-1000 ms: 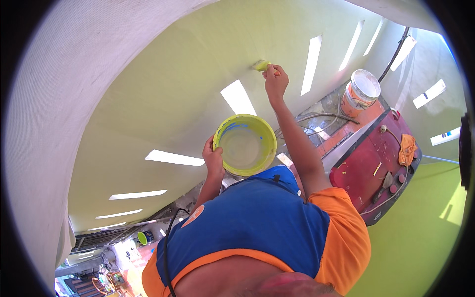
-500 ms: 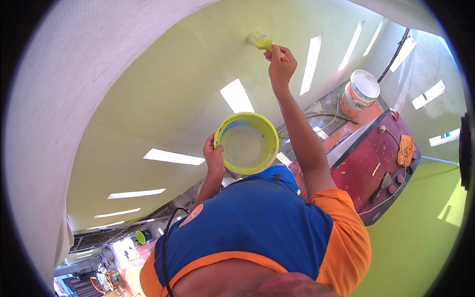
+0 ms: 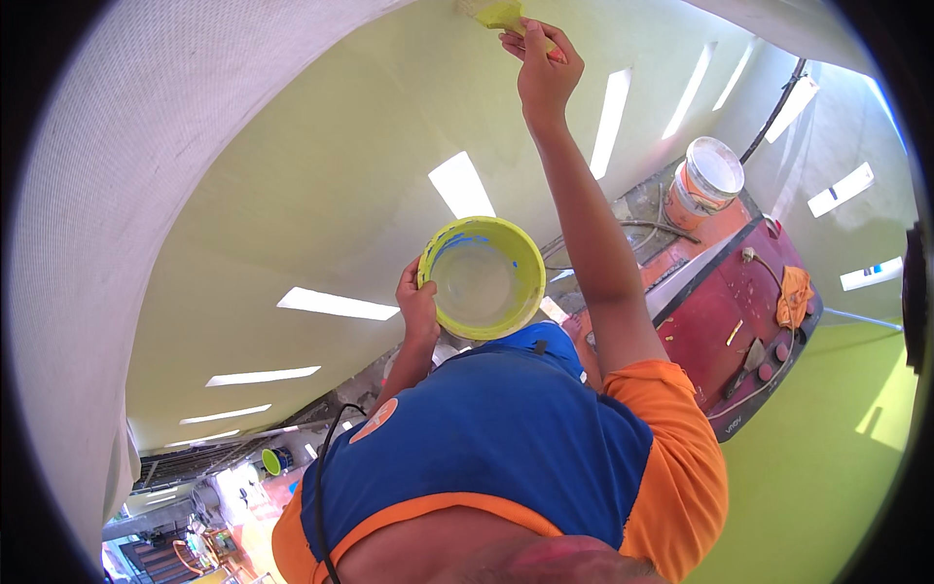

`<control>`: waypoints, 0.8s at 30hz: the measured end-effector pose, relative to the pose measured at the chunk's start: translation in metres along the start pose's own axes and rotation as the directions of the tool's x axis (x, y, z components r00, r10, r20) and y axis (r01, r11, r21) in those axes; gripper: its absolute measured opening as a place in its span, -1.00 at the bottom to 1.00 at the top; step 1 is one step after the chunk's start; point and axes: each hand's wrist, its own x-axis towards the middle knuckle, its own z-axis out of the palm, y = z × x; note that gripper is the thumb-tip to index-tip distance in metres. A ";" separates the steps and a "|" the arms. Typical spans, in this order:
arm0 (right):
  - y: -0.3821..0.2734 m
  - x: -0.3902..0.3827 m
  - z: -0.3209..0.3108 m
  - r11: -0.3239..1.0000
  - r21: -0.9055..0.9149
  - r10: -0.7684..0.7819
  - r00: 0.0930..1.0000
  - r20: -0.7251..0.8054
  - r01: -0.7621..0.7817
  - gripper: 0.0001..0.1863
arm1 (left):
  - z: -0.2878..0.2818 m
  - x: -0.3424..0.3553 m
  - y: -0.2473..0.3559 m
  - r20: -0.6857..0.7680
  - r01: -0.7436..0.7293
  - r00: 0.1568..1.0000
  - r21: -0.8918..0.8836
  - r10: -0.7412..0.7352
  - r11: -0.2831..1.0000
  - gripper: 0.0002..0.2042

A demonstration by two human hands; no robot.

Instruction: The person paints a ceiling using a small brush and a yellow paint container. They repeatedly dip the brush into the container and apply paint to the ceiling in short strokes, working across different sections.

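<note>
My right hand [image 3: 547, 73] is raised far ahead, its fingers closed round the handle of a paintbrush [image 3: 500, 14]. The brush's bristles point up and left against the pale green wall [image 3: 360, 146]; whether they touch it is hard to tell at the top edge. Closer to my body, my left hand [image 3: 418, 304] grips the left rim of a yellow-green bucket [image 3: 525, 255]. Inside the bucket is a pale, whitish liquid [image 3: 474, 280], with blue smears along the inner wall.
To the right stands a dark red machine-like box [image 3: 720, 311] with an orange cloth [image 3: 795, 297], a putty knife [image 3: 751, 358] and a plug cord on it. Stacked white paint pails [image 3: 713, 173] stand beyond it, near a loose hose [image 3: 654, 226]. A small bucket [image 3: 273, 461] sits far lower left.
My right hand and the paintbrush have moved up the wall and slightly left. My left hand holds the bucket in nearly the same place.
</note>
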 end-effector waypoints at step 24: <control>0.022 -0.043 -0.010 0.987 0.051 0.155 0.986 -0.056 -0.152 -0.73 | -0.005 -0.014 -0.006 -0.032 0.019 0.999 0.031 -0.018 0.999 -0.43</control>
